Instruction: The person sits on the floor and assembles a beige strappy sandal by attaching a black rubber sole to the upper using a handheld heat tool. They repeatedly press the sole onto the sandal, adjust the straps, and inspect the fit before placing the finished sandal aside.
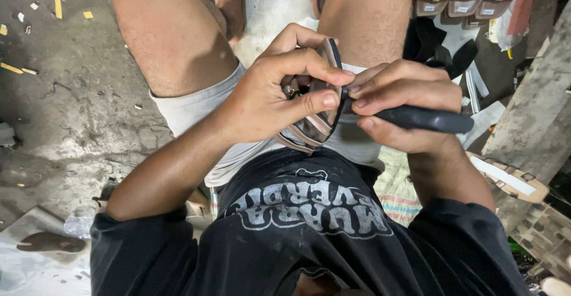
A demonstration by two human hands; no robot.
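Clamped between thumb and curled fingers, the left hand (pixel 270 96) holds a sandal strap piece (pixel 318 120) steady over the lap, edge turned toward the right hand (pixel 398 102), whose grip closes on a black-handled tool (pixel 425 119) touching that edge.

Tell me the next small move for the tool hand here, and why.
Probably draw the black-handled tool a little further along the strap piece's edge. The right hand has its tip against that edge, and the left hand pinches the piece firmly between thumb and fingers, steadying it over the lap.
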